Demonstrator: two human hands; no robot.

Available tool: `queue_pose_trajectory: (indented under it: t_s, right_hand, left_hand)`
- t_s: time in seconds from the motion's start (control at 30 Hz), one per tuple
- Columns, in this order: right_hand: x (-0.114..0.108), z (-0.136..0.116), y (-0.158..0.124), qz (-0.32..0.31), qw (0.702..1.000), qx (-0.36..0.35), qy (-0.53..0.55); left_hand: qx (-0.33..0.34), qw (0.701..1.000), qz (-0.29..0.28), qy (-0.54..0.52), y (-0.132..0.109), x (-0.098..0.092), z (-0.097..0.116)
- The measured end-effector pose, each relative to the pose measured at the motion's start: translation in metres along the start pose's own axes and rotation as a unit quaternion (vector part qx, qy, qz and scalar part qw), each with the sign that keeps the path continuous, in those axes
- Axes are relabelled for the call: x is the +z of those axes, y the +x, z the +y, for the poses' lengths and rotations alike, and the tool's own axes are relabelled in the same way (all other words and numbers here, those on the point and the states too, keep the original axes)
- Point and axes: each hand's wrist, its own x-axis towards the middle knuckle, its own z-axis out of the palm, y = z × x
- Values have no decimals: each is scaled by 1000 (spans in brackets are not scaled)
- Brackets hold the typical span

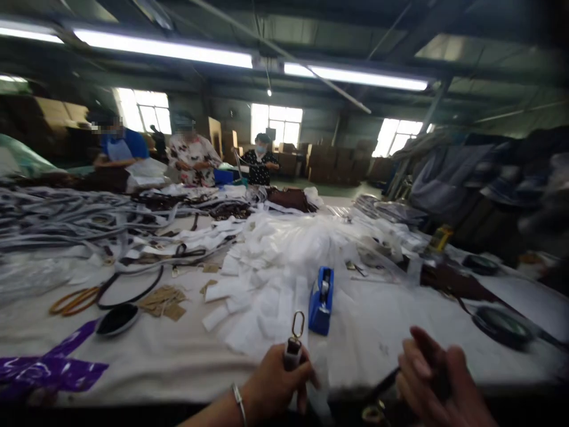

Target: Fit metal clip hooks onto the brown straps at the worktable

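Observation:
My left hand (275, 385) is closed around a strap end with a gold oval buckle (297, 325) wrapped in white paper, held upright at the table's near edge. My right hand (438, 382) is at the lower right with its fingers curled near a dark strap (382, 385) that runs under it; whether it grips the strap is unclear. A blue tape dispenser (322, 299) stands just beyond the buckle. A big heap of white paper strips (275, 261) covers the middle of the table.
The long white-covered table (178, 350) holds piles of belts (53, 213) at the left, dark belts and round black items (502, 325) at the right, and a purple ribbon (48, 367) at the near left. Three people work at the far end.

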Motion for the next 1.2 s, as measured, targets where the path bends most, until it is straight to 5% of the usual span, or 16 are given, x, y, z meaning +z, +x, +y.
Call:
queue_pose_trajectory:
  t_s: [0.1, 0.3, 0.67, 0.83, 1.07, 1.2]
  right_hand:
    - [27, -17, -4, 0, 995, -82, 54]
    - [56, -22, 3, -50, 993, -107, 2]
    - [28, -19, 26, -80, 996, 20, -38]
    - [16, -5, 23, -74, 994, 67, -34]
    - [9, 33, 10, -34, 999, -9, -35]
    - [-14, 66, -2, -9, 996, -58, -70]
  left_hand:
    - [16, 999, -26, 29, -3, 13, 3]
    - [23, 992, -75, 103, -4, 21, -7]
    - [95, 966, -155, 181, -9, 29, -3]
    - [46, 975, -158, 151, -8, 31, -6]
    - [-64, 980, -188, -6, -11, 38, -19]
    - [-78, 970, -215, -76, -9, 33, -26]
